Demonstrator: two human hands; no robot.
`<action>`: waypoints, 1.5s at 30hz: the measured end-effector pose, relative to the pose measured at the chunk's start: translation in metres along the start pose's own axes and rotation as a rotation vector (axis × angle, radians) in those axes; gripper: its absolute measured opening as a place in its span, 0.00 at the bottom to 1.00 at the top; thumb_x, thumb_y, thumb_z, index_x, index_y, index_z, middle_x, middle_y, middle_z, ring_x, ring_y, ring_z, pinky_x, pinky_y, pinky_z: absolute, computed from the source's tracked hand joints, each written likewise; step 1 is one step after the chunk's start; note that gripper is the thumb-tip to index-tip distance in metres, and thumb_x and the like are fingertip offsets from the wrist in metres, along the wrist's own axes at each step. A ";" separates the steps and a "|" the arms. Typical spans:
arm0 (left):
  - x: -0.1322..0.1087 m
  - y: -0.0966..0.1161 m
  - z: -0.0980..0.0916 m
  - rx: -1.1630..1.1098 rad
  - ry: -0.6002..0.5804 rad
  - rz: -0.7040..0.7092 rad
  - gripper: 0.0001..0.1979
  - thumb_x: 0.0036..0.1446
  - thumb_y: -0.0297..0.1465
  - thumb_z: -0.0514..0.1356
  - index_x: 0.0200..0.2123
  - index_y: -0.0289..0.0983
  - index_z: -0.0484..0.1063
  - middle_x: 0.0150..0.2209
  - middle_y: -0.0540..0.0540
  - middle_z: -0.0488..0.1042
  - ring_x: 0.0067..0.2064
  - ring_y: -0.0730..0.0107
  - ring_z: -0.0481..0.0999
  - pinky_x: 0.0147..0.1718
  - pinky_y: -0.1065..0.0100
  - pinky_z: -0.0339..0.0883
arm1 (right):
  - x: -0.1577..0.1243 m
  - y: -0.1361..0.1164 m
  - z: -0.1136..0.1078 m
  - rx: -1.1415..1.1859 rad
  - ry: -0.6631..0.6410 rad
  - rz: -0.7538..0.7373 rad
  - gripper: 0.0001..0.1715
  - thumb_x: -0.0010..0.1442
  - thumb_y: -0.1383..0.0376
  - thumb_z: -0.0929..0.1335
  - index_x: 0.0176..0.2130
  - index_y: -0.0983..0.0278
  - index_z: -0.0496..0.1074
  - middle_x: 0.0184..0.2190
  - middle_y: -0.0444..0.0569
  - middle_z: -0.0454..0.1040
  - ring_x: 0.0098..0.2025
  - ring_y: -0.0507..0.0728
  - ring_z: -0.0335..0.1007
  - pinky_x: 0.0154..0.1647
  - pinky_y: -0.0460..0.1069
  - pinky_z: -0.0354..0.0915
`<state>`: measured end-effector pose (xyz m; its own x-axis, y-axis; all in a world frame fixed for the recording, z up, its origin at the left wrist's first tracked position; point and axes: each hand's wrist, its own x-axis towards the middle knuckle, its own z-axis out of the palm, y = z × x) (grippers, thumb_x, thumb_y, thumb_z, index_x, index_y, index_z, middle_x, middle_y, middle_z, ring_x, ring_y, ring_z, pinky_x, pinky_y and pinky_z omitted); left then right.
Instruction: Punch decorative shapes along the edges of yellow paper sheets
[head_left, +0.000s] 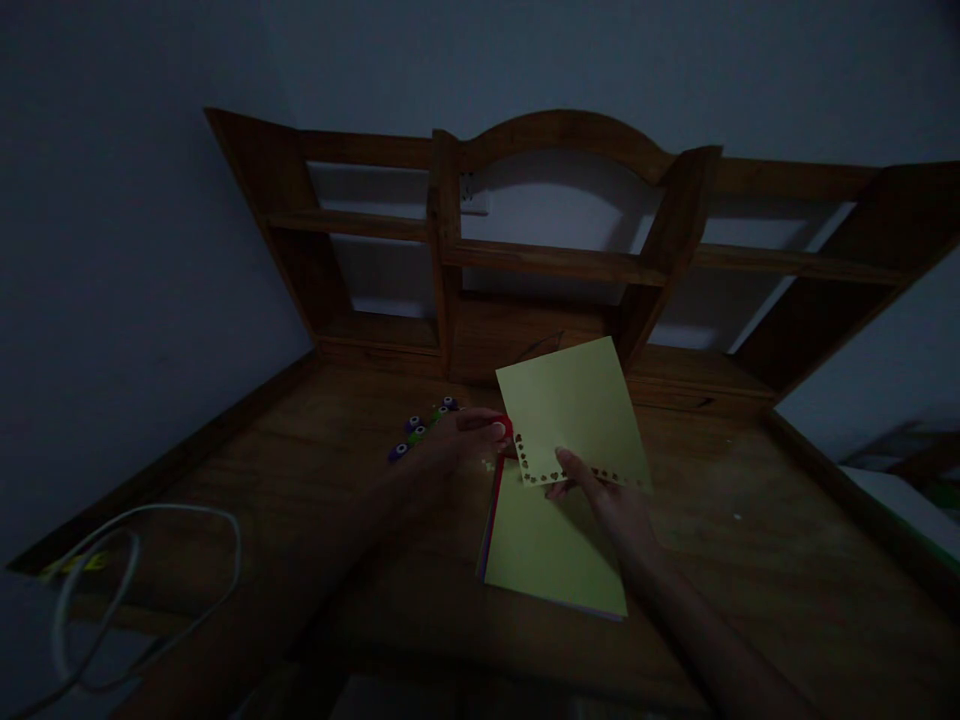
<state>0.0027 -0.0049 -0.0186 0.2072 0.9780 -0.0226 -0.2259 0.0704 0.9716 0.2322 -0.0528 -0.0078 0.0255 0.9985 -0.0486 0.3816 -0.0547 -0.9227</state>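
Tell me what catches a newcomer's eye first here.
The pale yellow paper sheet with a heart-punched border stands out at centre, pinched by the right hand, while the left hand holds a small red punch at its corner. Beneath lies a yellow-topped paper stack on the wooden desk.

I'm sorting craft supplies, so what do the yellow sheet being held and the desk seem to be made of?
Yellow sheet: likely paper or thin card, matte; it holds flat in the right hand and shows punched heart holes along its edge, beside the red punch in the left hand. Desk: wood, probably varnished, judging by faint grain; the dim light leaves the finish unsure.
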 end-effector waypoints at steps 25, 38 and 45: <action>-0.004 0.007 0.004 0.013 -0.033 -0.030 0.18 0.45 0.36 0.70 0.40 0.34 0.75 0.41 0.42 0.79 0.40 0.65 0.78 0.44 0.63 0.69 | 0.000 -0.004 0.003 0.019 -0.068 -0.079 0.29 0.57 0.45 0.65 0.18 0.60 0.78 0.32 0.51 0.81 0.42 0.63 0.74 0.47 0.53 0.61; -0.007 0.003 0.006 0.009 -0.142 -0.070 0.19 0.48 0.36 0.68 0.42 0.31 0.76 0.43 0.39 0.78 0.42 0.62 0.76 0.46 0.62 0.67 | 0.000 -0.005 0.004 0.012 -0.106 -0.075 0.29 0.58 0.46 0.65 0.18 0.61 0.77 0.28 0.52 0.80 0.40 0.63 0.75 0.46 0.53 0.62; -0.003 0.000 0.003 -0.020 -0.136 -0.105 0.20 0.47 0.36 0.69 0.41 0.31 0.76 0.43 0.38 0.78 0.41 0.63 0.77 0.45 0.62 0.68 | -0.001 -0.006 0.003 0.032 -0.100 -0.091 0.27 0.57 0.47 0.66 0.17 0.61 0.77 0.30 0.53 0.80 0.40 0.63 0.74 0.44 0.53 0.63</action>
<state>0.0052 -0.0087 -0.0172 0.3572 0.9296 -0.0905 -0.2146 0.1760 0.9607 0.2269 -0.0536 -0.0034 -0.1003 0.9950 -0.0003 0.3481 0.0348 -0.9368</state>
